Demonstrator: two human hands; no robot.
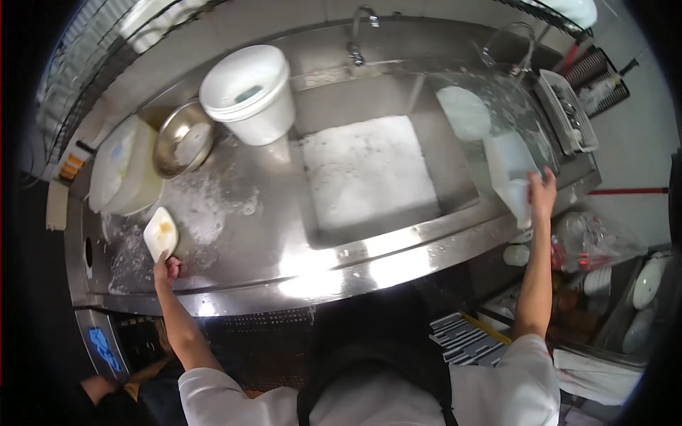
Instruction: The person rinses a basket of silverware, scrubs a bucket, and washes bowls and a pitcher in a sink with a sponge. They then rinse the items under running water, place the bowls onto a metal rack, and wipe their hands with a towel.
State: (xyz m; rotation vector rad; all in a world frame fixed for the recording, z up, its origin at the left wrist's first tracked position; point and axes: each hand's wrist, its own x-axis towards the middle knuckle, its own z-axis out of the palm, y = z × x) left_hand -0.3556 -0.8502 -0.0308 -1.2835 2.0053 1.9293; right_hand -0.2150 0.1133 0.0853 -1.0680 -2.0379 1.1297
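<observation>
My left hand [168, 268] grips the near end of a small white rectangular dish [160, 233] with a yellowish stain, lying on the wet, soapy steel counter [241, 234] at the left. My right hand [543, 193] reaches far to the right and holds a white rectangular container [510, 174] at the near edge of the right sink basin. The middle sink basin [369, 174] is full of white foam. A round white plate [463, 112] lies in the right basin.
A large white bucket [252, 92], a steel bowl [183, 136] and a white lidded tub [124, 167] stand at the back left. Two faucets [359, 32] rise behind the sinks. A rack [568, 113] sits at the far right; stacked plates [646, 284] are lower right.
</observation>
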